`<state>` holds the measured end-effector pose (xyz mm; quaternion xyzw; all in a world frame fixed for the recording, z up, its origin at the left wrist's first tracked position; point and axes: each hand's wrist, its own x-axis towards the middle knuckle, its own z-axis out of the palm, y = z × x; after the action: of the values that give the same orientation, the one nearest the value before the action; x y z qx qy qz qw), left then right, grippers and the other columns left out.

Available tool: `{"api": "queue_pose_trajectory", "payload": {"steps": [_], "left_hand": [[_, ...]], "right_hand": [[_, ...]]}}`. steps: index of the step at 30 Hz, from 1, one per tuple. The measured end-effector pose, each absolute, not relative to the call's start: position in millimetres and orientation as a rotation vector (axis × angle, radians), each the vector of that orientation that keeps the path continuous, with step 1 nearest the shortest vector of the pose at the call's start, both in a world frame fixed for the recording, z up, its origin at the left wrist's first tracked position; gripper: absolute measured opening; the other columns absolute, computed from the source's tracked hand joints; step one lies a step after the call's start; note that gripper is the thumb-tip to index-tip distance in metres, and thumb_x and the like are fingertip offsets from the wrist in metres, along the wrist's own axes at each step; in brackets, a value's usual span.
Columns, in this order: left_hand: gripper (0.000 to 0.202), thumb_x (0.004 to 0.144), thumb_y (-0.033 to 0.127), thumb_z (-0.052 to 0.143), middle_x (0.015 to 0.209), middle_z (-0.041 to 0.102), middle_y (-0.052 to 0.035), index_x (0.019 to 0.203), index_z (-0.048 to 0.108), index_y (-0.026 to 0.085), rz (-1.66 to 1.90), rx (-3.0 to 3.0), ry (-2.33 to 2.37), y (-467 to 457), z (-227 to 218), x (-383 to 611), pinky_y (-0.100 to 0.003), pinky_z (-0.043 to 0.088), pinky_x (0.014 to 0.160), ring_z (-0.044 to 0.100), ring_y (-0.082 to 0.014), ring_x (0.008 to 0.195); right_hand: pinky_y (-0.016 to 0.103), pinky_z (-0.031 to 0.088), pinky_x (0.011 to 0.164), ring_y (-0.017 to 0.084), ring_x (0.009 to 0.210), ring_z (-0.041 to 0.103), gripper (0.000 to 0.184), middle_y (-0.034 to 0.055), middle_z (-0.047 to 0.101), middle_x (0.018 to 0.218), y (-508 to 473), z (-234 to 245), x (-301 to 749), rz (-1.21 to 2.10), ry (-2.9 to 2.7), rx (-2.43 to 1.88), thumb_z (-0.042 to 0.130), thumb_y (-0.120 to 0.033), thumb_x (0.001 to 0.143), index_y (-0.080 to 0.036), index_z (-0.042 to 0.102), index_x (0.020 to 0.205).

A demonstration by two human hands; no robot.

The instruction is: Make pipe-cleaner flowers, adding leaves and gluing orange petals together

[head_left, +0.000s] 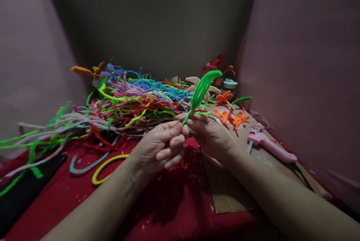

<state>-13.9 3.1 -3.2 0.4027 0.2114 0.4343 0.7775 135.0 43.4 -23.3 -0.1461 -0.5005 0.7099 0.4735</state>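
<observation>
My left hand (163,145) and my right hand (209,132) meet at the middle of the view, both pinching the lower end of a green pipe-cleaner leaf (201,90). The leaf is a narrow folded bundle that points up and to the right from my fingertips. Left-hand fingers are curled closed around its stem; the right thumb and forefinger press on the same spot. Behind the hands lies a big heap of multicoloured pipe cleaners (132,102) on a red cloth (174,199).
A pink glue gun (270,147) lies on a cardboard sheet (233,192) at the right, near orange pipe-cleaner flowers (232,117). Finished flowers (215,64) and a small jar (230,84) stand at the back. A yellow loop (107,166) and a black object (25,192) lie left. Walls close in all around.
</observation>
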Motion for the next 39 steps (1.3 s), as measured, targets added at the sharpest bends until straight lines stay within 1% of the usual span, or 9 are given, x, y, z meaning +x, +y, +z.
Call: {"api": "queue_pose_trajectory", "payload": {"steps": [5, 9, 13, 17, 20, 23, 29, 34, 39], "left_hand": [[0.016, 0.085, 0.022, 0.053, 0.047, 0.042, 0.0082, 0.078, 0.06, 0.011, 0.962, 0.9, 0.506, 2.5, -1.7, -11.4, -0.012, 0.035, 0.027, 0.018, 0.0018, 0.024], [0.016, 0.084, 0.025, 0.054, 0.046, 0.047, 0.0067, 0.077, 0.06, 0.012, 0.983, 0.954, 0.606, 4.3, -3.2, -9.3, -0.016, 0.039, 0.031, 0.027, -0.0011, 0.026], [0.034, 0.086, 0.037, 0.051, 0.042, 0.048, 0.0037, 0.063, 0.056, 0.013, 1.004, 1.034, 0.782, 5.9, -5.7, -7.7, -0.018, 0.038, 0.035, 0.037, -0.005, 0.029], [0.042, 0.085, 0.047, 0.049, 0.048, 0.055, 0.0004, 0.061, 0.054, 0.013, 1.061, 1.186, 0.977, 6.7, -5.5, -6.4, -0.017, 0.034, 0.04, 0.044, -0.005, 0.034], [0.039, 0.086, 0.046, 0.047, 0.054, 0.058, -0.0001, 0.065, 0.055, 0.013, 1.096, 1.32, 1.103, 6.7, -4.0, -4.9, -0.018, 0.035, 0.043, 0.046, -0.0057, 0.037], [0.038, 0.088, 0.045, 0.043, 0.052, 0.054, 0.0014, 0.066, 0.052, 0.016, 1.081, 1.493, 1.24, 5.5, -4.2, -3.2, -0.02, 0.035, 0.044, 0.047, -0.008, 0.039], [0.017, 0.083, 0.034, 0.054, 0.057, 0.051, 0.0041, 0.075, 0.055, 0.019, 1.136, 1.997, 1.546, 2.8, -14.0, -2.4, -0.021, 0.034, 0.05, 0.046, -0.009, 0.046], [0.02, 0.086, 0.031, 0.046, 0.056, 0.051, 0.0038, 0.071, 0.054, 0.019, 1.145, 2.133, 1.637, 5.2, -19.6, -4.8, -0.022, 0.034, 0.052, 0.047, -0.0101, 0.049], [0.025, 0.085, 0.036, 0.046, 0.053, 0.049, 0.0046, 0.068, 0.052, 0.019, 1.147, 2.037, 1.631, 8.6, -20.1, -6.5, -0.022, 0.034, 0.051, 0.046, -0.0103, 0.047]], "right_hand": [[0.031, 0.043, 0.086, 0.015, 0.08, 0.06, 0.011, -0.0003, 0.067, 0.082, 44.4, -23.7, 135.2, 1.703, -1.238, -0.369, 0.069, -0.023, 0.073, -0.024, 0.072, 0.083], [0.029, 0.045, 0.075, 0.013, 0.071, 0.058, 0.01, -0.001, 0.064, 0.074, 46.0, -25.2, 134.7, 1.667, -1.264, -0.438, 0.068, -0.028, 0.073, -0.021, 0.069, 0.081], [0.027, 0.043, 0.067, 0.011, 0.063, 0.052, 0.008, -0.0021, 0.059, 0.067, 46.2, -23.0, 133.0, 1.643, -1.235, -0.504, 0.068, -0.026, 0.072, -0.018, 0.065, 0.071], [0.029, 0.042, 0.075, 0.011, 0.067, 0.054, 0.002, -0.001, 0.063, 0.073, 45.2, -19.6, 131.4, 1.613, -1.204, -0.519, 0.065, -0.019, 0.072, -0.018, 0.066, 0.072], [0.03, 0.042, 0.078, 0.012, 0.069, 0.055, 0.007, -0.0006, 0.064, 0.073, 44.0, -17.9, 131.8, 1.578, -1.233, -0.536, 0.062, -0.019, 0.074, -0.018, 0.069, 0.075], [0.03, 0.041, 0.079, 0.012, 0.071, 0.055, 0.008, -0.0009, 0.066, 0.073, 42.0, -15.3, 132.9, 1.496, -1.272, -0.578, 0.063, -0.021, 0.074, -0.019, 0.07, 0.073], [0.031, 0.043, 0.079, 0.014, 0.074, 0.057, 0.01, -0.0007, 0.068, 0.072, 39.4, -8.5, 133.4, 1.426, -1.36, -0.593, 0.065, -0.026, 0.073, -0.02, 0.072, 0.068], [0.031, 0.044, 0.079, 0.014, 0.071, 0.057, 0.007, -0.0015, 0.068, 0.07, 44.9, -17.4, 129.2, 1.374, -1.333, -0.569, 0.07, -0.028, 0.067, -0.021, 0.072, 0.067], [0.032, 0.045, 0.08, 0.014, 0.072, 0.058, 0.013, -0.0012, 0.067, 0.07, 49.0, -27.3, 125.9, 1.35, -1.289, -0.547, 0.069, -0.034, 0.069, -0.021, 0.073, 0.07]]}}
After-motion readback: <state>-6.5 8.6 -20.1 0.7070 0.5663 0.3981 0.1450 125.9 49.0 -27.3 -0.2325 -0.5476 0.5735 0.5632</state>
